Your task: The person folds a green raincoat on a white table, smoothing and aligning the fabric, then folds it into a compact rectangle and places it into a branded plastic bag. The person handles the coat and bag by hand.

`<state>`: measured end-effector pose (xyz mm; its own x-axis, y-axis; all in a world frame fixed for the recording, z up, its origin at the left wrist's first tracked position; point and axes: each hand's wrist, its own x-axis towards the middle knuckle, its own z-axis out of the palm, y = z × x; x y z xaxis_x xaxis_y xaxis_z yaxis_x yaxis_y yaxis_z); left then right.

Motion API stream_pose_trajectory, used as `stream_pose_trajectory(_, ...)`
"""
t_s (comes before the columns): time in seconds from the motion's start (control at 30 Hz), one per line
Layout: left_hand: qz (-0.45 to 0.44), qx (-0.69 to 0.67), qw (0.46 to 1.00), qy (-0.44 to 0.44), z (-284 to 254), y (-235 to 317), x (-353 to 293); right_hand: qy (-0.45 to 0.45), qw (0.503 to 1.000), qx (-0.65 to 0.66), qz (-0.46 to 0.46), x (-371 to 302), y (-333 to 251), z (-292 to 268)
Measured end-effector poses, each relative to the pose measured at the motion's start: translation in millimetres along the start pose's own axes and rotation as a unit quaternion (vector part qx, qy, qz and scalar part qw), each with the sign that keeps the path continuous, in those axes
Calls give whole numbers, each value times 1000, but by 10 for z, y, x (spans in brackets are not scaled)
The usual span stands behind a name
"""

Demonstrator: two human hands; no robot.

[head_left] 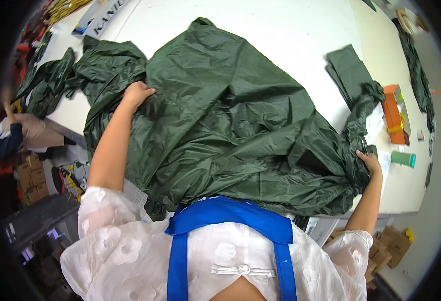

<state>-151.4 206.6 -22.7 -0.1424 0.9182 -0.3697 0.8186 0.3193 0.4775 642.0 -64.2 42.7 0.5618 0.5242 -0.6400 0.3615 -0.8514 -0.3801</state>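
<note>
A large dark green raincoat-like garment (230,115) of thin, shiny cloth lies spread and wrinkled over the white table, its lower edge against my blue apron (225,213). My left hand (137,95) is closed on the cloth at the upper left, beside a bunched part that trails off to the left. At the far right, my right hand (371,163) grips the gathered edge of the garment, fingers partly hidden in the folds. A flat, folded green piece (348,72) lies beyond that hand, touching the gathered cloth.
On the white table (300,30), an orange box (394,113) and a green cylinder (403,159) sit right of my right hand. A lettered box (105,17) stands at the back left. Another person (24,131) is at left. Cardboard boxes (393,246) are stacked below right.
</note>
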Motion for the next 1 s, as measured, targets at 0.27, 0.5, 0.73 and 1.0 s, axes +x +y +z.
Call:
stream_pose_trajectory(0.27, 108, -467, 869, -123, -1504, 351, -355, 308, 926, -62, -212, -636, -44, -561)
stream_pose_trajectory(0.5, 85, -605, 791, -21, -3338, -786, -141, 392, 878, 217, -170, -1947, 29, -1348)
stream_pose_trajectory(0.73, 161, -614, 772, -47, -3743, -1034, -201, 431, 736, 430, -297, -3054, 514, -1850)
stream_pose_trajectory(1.0, 192, -478, 856, -40, -3909, 135, -109, 568, 549, 455, -411, -4031, 484, -3600)
